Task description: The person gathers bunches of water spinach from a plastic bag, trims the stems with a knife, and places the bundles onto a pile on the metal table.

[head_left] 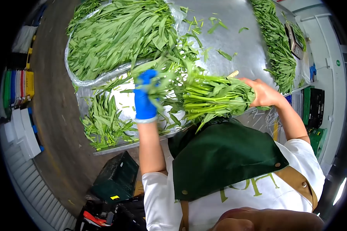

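Note:
My left hand (145,96), in a blue glove, is raised over the metal table. Blurred green leaves (162,82) lie across its fingers, and its grip on them is smeared by motion. Bare of any glove, my right hand (260,92) is wrapped round the leafy end of a thick bunch of greens (216,96), whose cut stems point left. Behind my left hand a clear plastic bag (71,73) holds a big heap of long leaves (123,32). A smaller pile of leaves (104,121) lies at the table's near left corner.
Cut stems and loose leaves (224,55) are scattered over the metal table (243,42). A long row of greens (273,46) lines its right side, beside a scale-like device (293,40). Dark crates (115,177) stand below the near edge. Stacked coloured crates (19,86) are at far left.

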{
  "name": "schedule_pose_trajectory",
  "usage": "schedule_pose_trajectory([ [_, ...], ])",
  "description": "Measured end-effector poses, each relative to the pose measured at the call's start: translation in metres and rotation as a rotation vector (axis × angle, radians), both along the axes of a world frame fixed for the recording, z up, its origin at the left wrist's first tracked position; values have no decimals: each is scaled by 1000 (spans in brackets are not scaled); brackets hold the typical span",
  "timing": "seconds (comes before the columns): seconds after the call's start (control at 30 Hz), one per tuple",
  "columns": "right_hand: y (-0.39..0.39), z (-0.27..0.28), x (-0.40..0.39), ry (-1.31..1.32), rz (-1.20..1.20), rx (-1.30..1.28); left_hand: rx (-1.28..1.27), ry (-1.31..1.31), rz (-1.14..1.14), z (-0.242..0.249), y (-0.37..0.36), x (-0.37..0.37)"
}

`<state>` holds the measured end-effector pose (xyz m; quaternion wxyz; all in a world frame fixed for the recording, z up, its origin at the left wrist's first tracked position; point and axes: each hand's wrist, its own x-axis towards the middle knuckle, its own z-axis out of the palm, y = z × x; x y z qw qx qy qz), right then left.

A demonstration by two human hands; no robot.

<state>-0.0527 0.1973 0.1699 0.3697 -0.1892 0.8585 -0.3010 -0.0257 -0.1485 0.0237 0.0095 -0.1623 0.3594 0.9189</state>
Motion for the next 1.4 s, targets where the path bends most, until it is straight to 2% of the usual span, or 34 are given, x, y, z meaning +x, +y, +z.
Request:
schedule_pose_trajectory([
  [0.03,-1,6,1,3,-21,33,52,-11,92,-6,-14,-5],
  [0.07,-1,8,2,5,-41,68,-2,112,81,-9,-22,-4],
  [0.13,-5,9,6,126,6,131,-215,-1,-333,13,-14,-3],
  [0.17,-11,7,7,175,26,163,-341,129,-429,37,4,0],
  [0.2,-16,6,8,225,45,193,-432,98,-567,35,17,4],
  [0.23,-20,-1,9,331,109,207,-623,417,-471,27,42,3],
  [0.27,-23,-5,10,348,138,227,-424,140,-592,27,61,11],
  [0.33,-25,-9,13,383,190,269,-552,254,-425,14,71,14],
  [0.4,-19,-10,15,351,126,243,23,-86,-357,10,53,6],
  [0.43,-15,-8,15,332,97,243,-298,24,-261,1,41,9],
  [0.47,-10,-6,16,312,70,241,-399,-27,-194,0,16,6],
  [0.5,-3,-4,15,318,62,285,-349,-140,-79,-2,-9,5],
  [0.53,-2,-2,15,323,39,302,-315,-178,125,-24,-31,5],
  [0.57,-1,0,16,327,17,319,-381,-177,238,-14,-37,6],
  [0.6,0,1,17,330,-5,339,-436,-175,253,-2,-35,8],
  [0.67,3,-9,22,424,5,304,-630,-137,63,29,-16,17],
  [0.7,2,-12,21,445,22,315,-771,66,-47,42,2,21],
  [0.73,0,-16,21,468,42,324,-1008,461,-108,32,15,18],
  [0.77,-3,-21,21,495,53,307,-1066,557,-180,46,39,21],
  [0.83,-13,-21,22,515,77,302,-1221,567,-330,55,73,24],
  [0.93,-14,-21,21,563,131,316,-1078,587,-336,28,86,20],
  [1.03,-2,-31,26,568,120,333,-353,-95,-692,40,63,20],
  [1.07,2,-36,27,563,107,323,-269,-87,-598,36,55,25],
  [1.1,6,-40,27,560,95,313,-295,-128,-511,32,41,23],
  [1.17,14,-46,28,575,50,304,-326,-129,-53,17,9,15],
  [1.2,16,-48,30,581,27,301,-475,-137,97,4,-8,10],
  [1.27,12,-47,31,601,-13,314,-726,-259,-96,-18,-11,16],
  [1.3,9,-46,31,610,-30,320,-719,-472,-320,24,17,15],
  [1.33,3,-46,32,643,-25,299,-681,-89,-321,6,38,25],
  [1.37,-3,-45,32,677,-20,278,-1091,128,-254,-8,55,30],
  [1.4,-7,-45,32,709,-16,258,-1114,222,-378,1,66,27],
])
